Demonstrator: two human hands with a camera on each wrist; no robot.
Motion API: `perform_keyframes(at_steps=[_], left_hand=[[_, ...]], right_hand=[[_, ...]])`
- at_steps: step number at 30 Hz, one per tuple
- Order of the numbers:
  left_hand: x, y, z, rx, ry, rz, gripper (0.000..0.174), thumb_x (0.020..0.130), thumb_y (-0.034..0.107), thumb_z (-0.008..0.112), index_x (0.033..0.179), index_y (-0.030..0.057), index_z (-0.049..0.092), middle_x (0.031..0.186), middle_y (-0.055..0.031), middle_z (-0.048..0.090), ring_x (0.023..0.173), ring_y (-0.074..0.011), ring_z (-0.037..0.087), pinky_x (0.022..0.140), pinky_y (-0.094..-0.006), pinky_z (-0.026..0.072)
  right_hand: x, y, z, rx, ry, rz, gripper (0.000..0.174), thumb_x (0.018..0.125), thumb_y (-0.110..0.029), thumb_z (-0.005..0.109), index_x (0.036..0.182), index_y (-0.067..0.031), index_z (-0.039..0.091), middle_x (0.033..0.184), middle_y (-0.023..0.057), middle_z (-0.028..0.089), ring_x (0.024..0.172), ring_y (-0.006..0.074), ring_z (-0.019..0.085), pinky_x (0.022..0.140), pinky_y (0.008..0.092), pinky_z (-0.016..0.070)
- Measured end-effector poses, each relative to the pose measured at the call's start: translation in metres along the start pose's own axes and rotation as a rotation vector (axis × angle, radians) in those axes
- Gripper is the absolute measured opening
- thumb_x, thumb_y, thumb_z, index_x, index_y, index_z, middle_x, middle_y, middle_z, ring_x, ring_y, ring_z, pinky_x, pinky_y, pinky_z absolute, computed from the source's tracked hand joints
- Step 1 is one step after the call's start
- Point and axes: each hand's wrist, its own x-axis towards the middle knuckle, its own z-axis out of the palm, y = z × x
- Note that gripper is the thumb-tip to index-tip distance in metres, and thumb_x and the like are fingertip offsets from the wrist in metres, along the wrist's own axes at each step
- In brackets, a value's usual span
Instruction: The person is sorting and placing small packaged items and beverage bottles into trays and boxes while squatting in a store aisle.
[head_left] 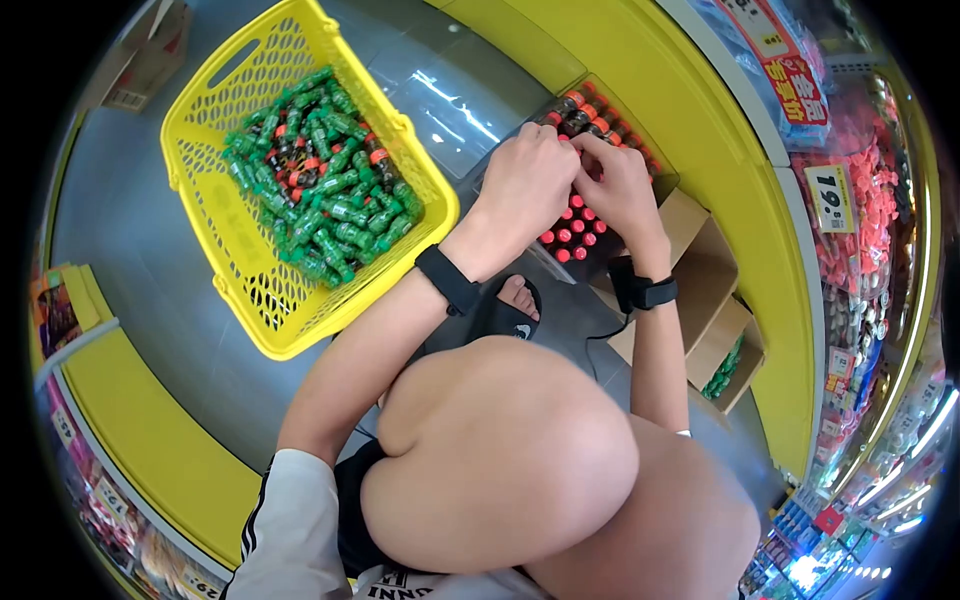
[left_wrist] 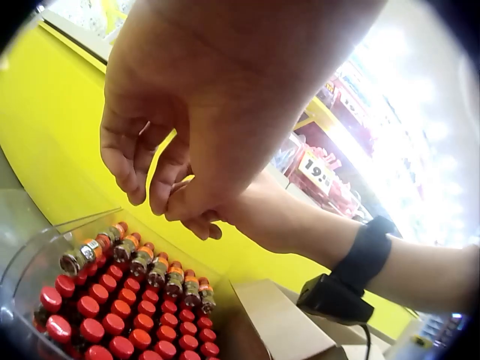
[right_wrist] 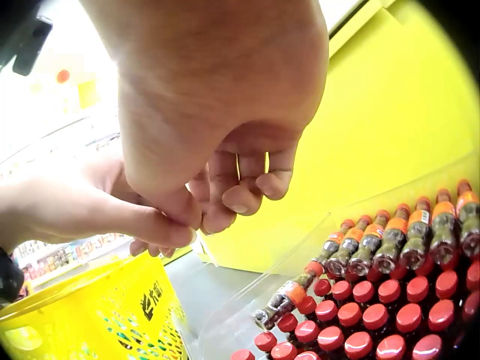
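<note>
My left hand (head_left: pixel 530 175) and right hand (head_left: pixel 622 190) meet at the fingertips above a clear plastic bin (left_wrist: pixel 21 289). In both wrist views the fingers are bent, with thumbs and forefingers close together; I cannot tell whether anything small is between them. Below, inside the bin, stand rows of small dark bottles with red caps (right_wrist: pixel 409 317). Along its far side, several small bottles with orange labels (right_wrist: pixel 390 244) lie tilted on top. To the left of the hands stands a yellow basket (head_left: pixel 290 345) holding many small green bottles (head_left: pixel 345 210) and some dark ones with red caps.
Open cardboard boxes (head_left: pixel 705 265) stand right of the bin, one with green bottles (head_left: pixel 722 370) inside. A yellow shelf base (head_left: pixel 690 110) curves behind the bin. Price-tagged goods (head_left: pixel 850 200) fill the shelves at right. My sandalled foot (head_left: pixel 518 298) is between basket and bin.
</note>
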Motion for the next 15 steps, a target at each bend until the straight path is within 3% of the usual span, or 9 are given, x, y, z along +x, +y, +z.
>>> perform_keyframes(at_steps=[1, 4, 9, 15], left_hand=[[-0.004, -0.002, -0.008, 0.006, 0.011, -0.010, 0.009, 0.081, 0.003, 0.068, 0.086, -0.0044, 0.070, 0.095, -0.0195, 0.068, 0.096, -0.0351, 0.069, 0.078, -0.0434, 0.0620], [-0.019, -0.009, -0.031, 0.021, -0.016, 0.028, 0.009, 0.082, 0.002, 0.067, 0.087, -0.0037, 0.069, 0.095, -0.0190, 0.068, 0.098, -0.0351, 0.069, 0.083, -0.0455, 0.0609], [-0.048, -0.031, -0.070, 0.063, 0.046, -0.045, 0.010, 0.083, 0.005, 0.069, 0.090, -0.0030, 0.069, 0.096, -0.0189, 0.067, 0.098, -0.0366, 0.068, 0.085, -0.0475, 0.0590], [-0.070, -0.071, -0.112, 0.150, 0.013, -0.174, 0.016, 0.090, 0.010, 0.070, 0.096, -0.0047, 0.069, 0.098, -0.0203, 0.067, 0.100, -0.0379, 0.068, 0.089, -0.0490, 0.0578]], right_hand=[[0.003, -0.007, -0.004, -0.052, -0.054, -0.052, 0.010, 0.089, -0.011, 0.071, 0.089, -0.0019, 0.068, 0.069, 0.0164, 0.066, 0.062, 0.0365, 0.064, 0.059, 0.0454, 0.0488], [0.011, -0.028, -0.009, -0.067, -0.097, -0.183, 0.011, 0.089, -0.010, 0.071, 0.087, -0.0009, 0.066, 0.070, 0.0177, 0.065, 0.065, 0.0371, 0.064, 0.060, 0.0472, 0.0484], [0.030, -0.077, -0.012, -0.058, -0.155, -0.328, 0.010, 0.090, -0.011, 0.072, 0.091, -0.0021, 0.070, 0.079, 0.0148, 0.069, 0.077, 0.0356, 0.068, 0.068, 0.0460, 0.0539], [0.050, -0.121, 0.006, -0.056, -0.318, -0.413, 0.012, 0.092, -0.014, 0.072, 0.099, -0.0047, 0.072, 0.085, 0.0136, 0.071, 0.079, 0.0340, 0.071, 0.071, 0.0453, 0.0563]])
